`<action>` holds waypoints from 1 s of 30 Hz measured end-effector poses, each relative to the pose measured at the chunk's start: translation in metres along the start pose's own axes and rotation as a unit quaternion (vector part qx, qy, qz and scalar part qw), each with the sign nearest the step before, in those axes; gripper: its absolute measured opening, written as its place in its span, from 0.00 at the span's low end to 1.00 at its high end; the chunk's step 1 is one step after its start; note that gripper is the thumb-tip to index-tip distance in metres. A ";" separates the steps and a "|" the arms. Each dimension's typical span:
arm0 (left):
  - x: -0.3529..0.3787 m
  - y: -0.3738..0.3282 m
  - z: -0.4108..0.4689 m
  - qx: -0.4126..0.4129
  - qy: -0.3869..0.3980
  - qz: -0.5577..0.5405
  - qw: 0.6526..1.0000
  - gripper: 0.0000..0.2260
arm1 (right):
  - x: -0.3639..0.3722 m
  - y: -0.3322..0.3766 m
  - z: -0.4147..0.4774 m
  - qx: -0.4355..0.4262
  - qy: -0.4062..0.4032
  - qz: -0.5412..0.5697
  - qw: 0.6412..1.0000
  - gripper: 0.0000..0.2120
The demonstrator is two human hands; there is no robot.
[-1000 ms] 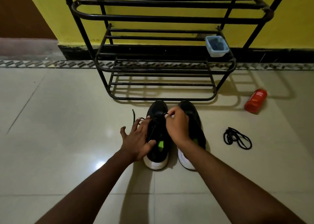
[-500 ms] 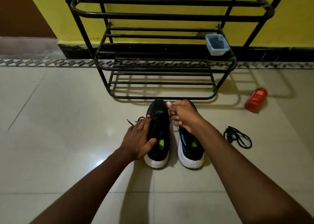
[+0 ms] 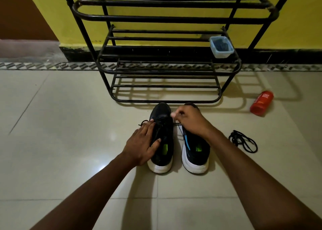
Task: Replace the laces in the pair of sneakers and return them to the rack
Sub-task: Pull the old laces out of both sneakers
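Pair stands on the floor just in front of the rack (image 3: pixel 165 100), toes toward it. Left sneaker (image 3: pixel 163 153) is part-laced; its lace (image 3: pixel 176 124) runs taut across the gap toward the right sneaker (image 3: pixel 195 154). Left hand (image 3: pixel 142 142) lies flat on the left sneaker, fingers straight and together, thumb over the tongue, probably pinning it against the pull. Right hand (image 3: pixel 190 120), wrist bent, knuckles up, pinches the lace at its fingertips. Lace coil (image 3: pixel 243 140) and red bottle (image 3: pixel 261 105) lie off the rack's right front.

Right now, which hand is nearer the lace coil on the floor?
Right. The right hand pinches a lace between the sneakers, left of the coil; the left hand rests on the left sneaker, farther off.
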State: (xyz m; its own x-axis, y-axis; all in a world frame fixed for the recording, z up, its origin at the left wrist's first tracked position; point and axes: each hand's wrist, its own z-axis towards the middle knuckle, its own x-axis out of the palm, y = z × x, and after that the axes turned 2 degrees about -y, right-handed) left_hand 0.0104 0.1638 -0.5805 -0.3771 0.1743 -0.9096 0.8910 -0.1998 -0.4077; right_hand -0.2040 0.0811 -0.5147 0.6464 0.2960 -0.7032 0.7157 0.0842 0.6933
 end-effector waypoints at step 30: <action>-0.029 -0.017 0.031 0.011 -0.084 -0.137 0.987 0.14 | 0.048 0.030 -0.053 0.069 -0.110 -0.023 0.991 0.23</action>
State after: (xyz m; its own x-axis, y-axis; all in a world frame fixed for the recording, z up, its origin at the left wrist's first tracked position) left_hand -0.0017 0.1326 -0.5491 -0.6422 0.0625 -0.7640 0.7439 -0.1895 -0.6408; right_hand -0.1660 0.1485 -0.5191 0.6434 0.0781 -0.7615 0.7653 -0.0434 0.6422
